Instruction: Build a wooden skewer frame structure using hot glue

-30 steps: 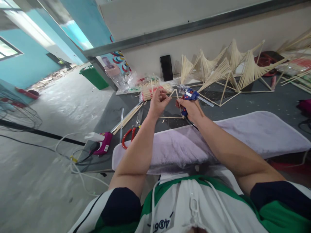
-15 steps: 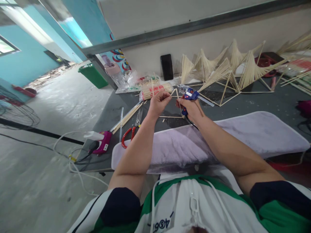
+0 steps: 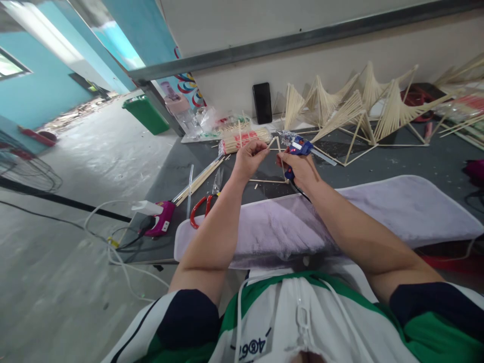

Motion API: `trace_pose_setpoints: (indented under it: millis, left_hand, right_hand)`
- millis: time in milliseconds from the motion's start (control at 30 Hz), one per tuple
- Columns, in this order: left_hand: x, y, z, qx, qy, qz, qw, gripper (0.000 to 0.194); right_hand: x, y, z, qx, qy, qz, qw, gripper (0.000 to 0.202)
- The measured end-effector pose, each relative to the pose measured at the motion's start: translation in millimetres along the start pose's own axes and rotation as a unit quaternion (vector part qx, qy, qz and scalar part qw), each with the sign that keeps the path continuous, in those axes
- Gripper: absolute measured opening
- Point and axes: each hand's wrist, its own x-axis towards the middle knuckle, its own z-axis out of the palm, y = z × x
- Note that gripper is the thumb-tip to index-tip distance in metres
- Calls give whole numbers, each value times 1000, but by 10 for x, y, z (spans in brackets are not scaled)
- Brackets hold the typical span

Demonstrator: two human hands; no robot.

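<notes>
My left hand (image 3: pixel 250 160) pinches a thin wooden stick (image 3: pixel 273 142) between thumb and fingertips. Its far end meets the top of a second stick (image 3: pixel 280 154), making a narrow peak. Wrapped in my right hand (image 3: pixel 300 170) is a blue hot glue gun (image 3: pixel 301 146), a clear glue stick (image 3: pixel 324 157) poking out of its back. Thumb and finger of that same hand also touch the second stick. Low on the table lies a further stick (image 3: pixel 268 181), reaching toward the foot of the peak. My fingers partly hide the joints.
Behind stand stick structures with fanned sides (image 3: pixel 363 108) and a black phone (image 3: pixel 262 103). A bagged bundle of sticks (image 3: pixel 245 141) lies beyond my left hand. Red-handled scissors (image 3: pixel 201 207), a magenta power strip (image 3: pixel 162 220) and a lilac cloth (image 3: pixel 397 206) are nearer.
The view has shifted slightly. Both hands keep the same hold, on the stick and the glue gun, and the peak of sticks looks unchanged.
</notes>
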Motion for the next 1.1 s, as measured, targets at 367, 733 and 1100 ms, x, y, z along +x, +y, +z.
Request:
trace_pose_setpoints:
  millis: [367, 733, 1100]
  left_hand:
    - [-7, 6, -4, 1, -10, 4, 1000, 12]
    - [-1, -10, -3, -8, -17, 4, 1000, 12]
    - [8, -67, -8, 5, -15, 14, 1000, 10]
  right_hand:
    - [16, 20, -7, 6, 0, -1, 1000, 34]
    - [13, 1, -7, 6, -3, -8, 1000, 35]
    - [16, -3, -3, -14, -1, -10, 1000, 34]
